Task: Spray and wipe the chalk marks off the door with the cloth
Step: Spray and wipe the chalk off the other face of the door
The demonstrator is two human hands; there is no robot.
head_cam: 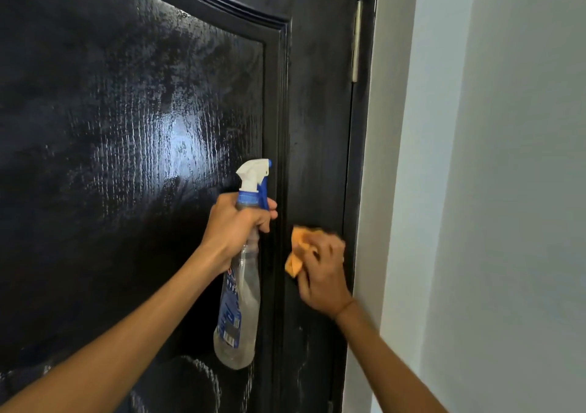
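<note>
A black panelled door [126, 111] fills the left and middle of the head view, its raised panel wet and glossy. My left hand [236, 225] grips the neck of a clear spray bottle [239, 305] with a white and blue trigger head, held upright in front of the panel's right edge. My right hand [322, 270] holds an orange cloth [296, 251] bunched against the door's right stile, its fingers blurred. Faint white chalk smears [203, 377] show on the lower panel and lower stile.
A dark door frame with a pale metal hinge [356, 41] runs down the door's right side. Beyond it stands a plain light grey wall [491, 190].
</note>
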